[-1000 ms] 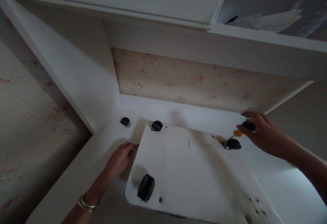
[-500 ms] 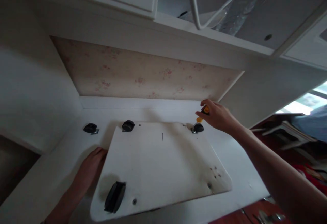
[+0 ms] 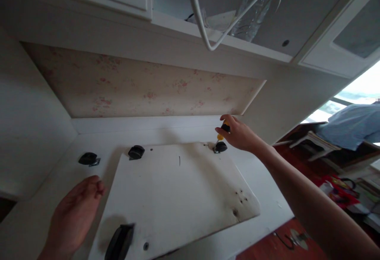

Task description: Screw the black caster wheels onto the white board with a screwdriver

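Observation:
My right hand (image 3: 239,133) is closed round the black and yellow handle of a screwdriver (image 3: 220,137). The tool points down at the metal plate of a black caster wheel (image 3: 221,147) at the far right corner of a white board (image 3: 181,196). On the board's left side are a second caster (image 3: 136,152) at the far corner and a third caster (image 3: 120,242) at the near one. Left of the board, my left hand (image 3: 75,212) hovers with its fingers curled in; whatever they may hold is hidden. A loose caster (image 3: 89,158) lies beyond it on the white surface.
A white cabinet with an open compartment (image 3: 219,18) hangs above, with a plastic bottle (image 3: 252,14) inside and a white bent rod (image 3: 202,18) in front. Flowered wallpaper (image 3: 148,90) covers the back. At right, a person in blue (image 3: 350,123) is near a white stool (image 3: 314,143).
My left hand has come away from the board's left edge and curled up, nearer to me. My right hand keeps the screwdriver at the far right caster. The view has swung to the right.

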A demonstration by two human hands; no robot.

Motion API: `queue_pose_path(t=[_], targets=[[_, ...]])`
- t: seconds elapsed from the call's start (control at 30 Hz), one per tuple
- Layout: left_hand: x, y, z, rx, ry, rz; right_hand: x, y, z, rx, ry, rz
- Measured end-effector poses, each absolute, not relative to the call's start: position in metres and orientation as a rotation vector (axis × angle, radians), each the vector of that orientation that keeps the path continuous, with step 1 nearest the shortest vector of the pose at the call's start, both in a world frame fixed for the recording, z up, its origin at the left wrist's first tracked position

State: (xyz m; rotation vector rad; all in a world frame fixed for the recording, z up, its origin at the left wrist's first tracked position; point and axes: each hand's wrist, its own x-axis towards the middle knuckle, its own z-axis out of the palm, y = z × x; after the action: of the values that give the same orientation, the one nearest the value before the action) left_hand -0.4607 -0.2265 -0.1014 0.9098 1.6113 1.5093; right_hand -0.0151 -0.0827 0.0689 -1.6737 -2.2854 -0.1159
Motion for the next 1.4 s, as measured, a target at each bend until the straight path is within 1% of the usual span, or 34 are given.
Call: queue_pose_path(t=[0.07, 0.1, 0.3, 0.43, 0.6, 0.8, 0.93, 1.1, 1.27, 1.4], targets=[[-0.449, -0.229, -0.093, 0.843, 1.322, 1.565, -0.013, -0.08, 0.07, -1.654, -2.309, -0.081], [-0.444, -0.23, -0.09, 0.849, 1.276, 1.537, -0.012, -0.079, 0.071, -1.655, -2.313, -0.079], [-0.435, -0.225, -0.095, 1.043, 1.485, 1.315, -0.01, -0.079, 0.071, -1.772, -2.194, -0.214], [-0.438, -0.225, -0.1, 1.091, 1.496, 1.298, -0.01, -0.083, 0.07, -1.697, -2.295, -0.152], [-0.438, -0.226, -0.098, 1.196, 1.531, 1.278, -0.01, -0.083, 0.07, -1.814, -2.202, -0.238], [-0.436, -0.226, -0.091, 1.346, 1.519, 1.17, -0.009, -0.084, 0.071, -1.673, -2.333, -0.139], [-0.431, -0.227, -0.087, 1.316, 1.54, 1.122, -0.009, -0.085, 0.07, -1.739, -2.255, -0.199], [-0.428, -0.226, -0.084, 1.328, 1.557, 1.066, -0.008, -0.082, 0.07, -1.699, -2.287, -0.14], [-0.427, -0.226, -0.085, 1.349, 1.551, 1.056, -0.01, -0.081, 0.07, -1.799, -2.179, -0.193], [-0.425, -0.228, -0.085, 1.342, 1.56, 1.05, -0.007, -0.081, 0.072, -1.699, -2.281, -0.08]])
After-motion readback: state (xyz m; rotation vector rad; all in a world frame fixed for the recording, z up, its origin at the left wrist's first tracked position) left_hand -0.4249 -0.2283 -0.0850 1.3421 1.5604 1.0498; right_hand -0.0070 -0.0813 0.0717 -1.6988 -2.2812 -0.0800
